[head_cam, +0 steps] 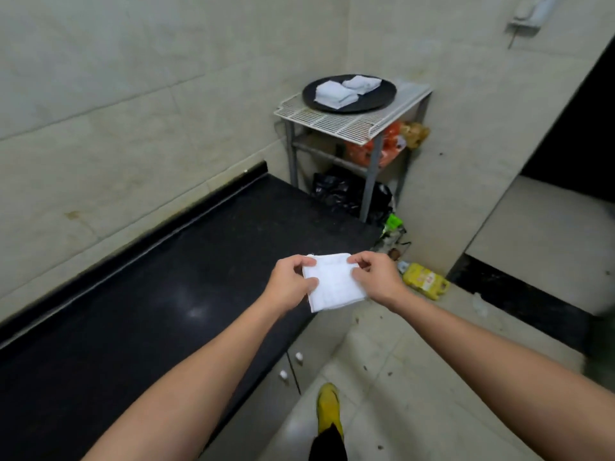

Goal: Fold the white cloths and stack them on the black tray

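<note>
Left hand point(290, 283) and right hand point(377, 277) pinch a flat, folded, rectangular white cloth point(334, 283) by its sides.

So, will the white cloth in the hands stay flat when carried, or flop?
Probably floppy: the white cloth hangs below where the left hand and right hand pinch its sides. Likely light, since fingertips alone hold it. On the black tray it should lie still, as the folded cloths there do.

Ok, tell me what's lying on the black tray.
On the black tray lie a nearer pile and a farther pile of folded white cloths, side by side. They hide the tray beneath them; the count in each is unclear.
</note>
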Tool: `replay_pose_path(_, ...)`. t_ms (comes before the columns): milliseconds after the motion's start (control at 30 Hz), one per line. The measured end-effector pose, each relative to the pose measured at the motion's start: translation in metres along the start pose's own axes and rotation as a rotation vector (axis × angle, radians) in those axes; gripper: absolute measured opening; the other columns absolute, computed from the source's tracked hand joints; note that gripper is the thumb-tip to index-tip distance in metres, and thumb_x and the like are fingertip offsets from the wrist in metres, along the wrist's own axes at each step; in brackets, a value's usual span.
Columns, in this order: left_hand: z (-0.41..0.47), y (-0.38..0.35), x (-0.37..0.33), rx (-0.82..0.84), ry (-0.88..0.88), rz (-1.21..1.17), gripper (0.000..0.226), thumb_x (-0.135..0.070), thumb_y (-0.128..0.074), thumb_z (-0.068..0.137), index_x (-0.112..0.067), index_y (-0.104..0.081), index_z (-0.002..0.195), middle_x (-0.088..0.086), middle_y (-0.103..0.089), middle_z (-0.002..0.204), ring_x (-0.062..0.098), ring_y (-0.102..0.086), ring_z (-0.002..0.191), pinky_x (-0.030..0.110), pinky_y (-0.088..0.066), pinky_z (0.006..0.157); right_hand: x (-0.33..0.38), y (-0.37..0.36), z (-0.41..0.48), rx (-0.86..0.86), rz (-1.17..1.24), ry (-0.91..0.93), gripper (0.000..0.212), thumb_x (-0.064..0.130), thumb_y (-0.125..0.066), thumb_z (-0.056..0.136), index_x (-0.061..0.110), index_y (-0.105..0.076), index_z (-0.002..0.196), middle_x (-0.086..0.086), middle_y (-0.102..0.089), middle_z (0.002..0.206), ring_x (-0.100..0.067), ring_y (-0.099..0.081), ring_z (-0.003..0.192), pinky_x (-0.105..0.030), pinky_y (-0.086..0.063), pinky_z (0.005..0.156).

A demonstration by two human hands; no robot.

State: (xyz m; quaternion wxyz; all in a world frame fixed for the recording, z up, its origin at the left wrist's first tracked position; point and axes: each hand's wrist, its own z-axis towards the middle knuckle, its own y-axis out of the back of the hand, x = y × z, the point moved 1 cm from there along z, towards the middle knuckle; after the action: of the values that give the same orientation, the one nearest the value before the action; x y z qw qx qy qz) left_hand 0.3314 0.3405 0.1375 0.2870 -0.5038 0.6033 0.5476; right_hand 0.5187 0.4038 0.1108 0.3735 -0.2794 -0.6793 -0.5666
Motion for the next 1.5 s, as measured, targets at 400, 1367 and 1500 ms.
replay_pose_path(400,0.238,-0.091,-0.148,0.129,-0.196,0.088,0.046,0.000,-0.068,0.080,-0.009,-0.059,0.124,0.027,-0.062,0.115,0.037,-0.063,0.095,0.021,-0.047,0.067,-0.016,0.156,0.213,-0.196,-0.081,-0.016,0.026,0.005,-0.063,0.084,0.008,-0.070,0.110,-0.002,-0.062,0.092,-0.017,-0.055,0.081,-0.025,-0.038,0.071)
replay_pose_path(1367,0.608,-0.161,-0.363,-0.404,-0.113,0.317,0.049,-0.014,-0.074,0.079,-0.014,-0.059,0.125,0.006,-0.056,0.128,0.023,-0.057,0.111,0.040,-0.046,0.101,0.024,0.323,0.688,0.064,-0.355,0.481,0.036,0.021,-0.061,0.088,0.018,-0.065,0.124,-0.002,-0.064,0.126,-0.023,-0.059,0.113,-0.031,-0.045,0.095)
replay_pose_path(1500,0.661,-0.138,-0.373,-0.402,-0.059,0.222,0.051,-0.010,-0.076,0.075,-0.010,-0.060,0.123,0.012,-0.061,0.118,0.027,-0.060,0.106,0.039,-0.050,0.095,0.041,0.312,0.746,0.080,-0.362,0.471,0.037,0.019,-0.061,0.087,0.017,-0.065,0.124,-0.004,-0.063,0.127,-0.024,-0.058,0.116,-0.030,-0.042,0.097)
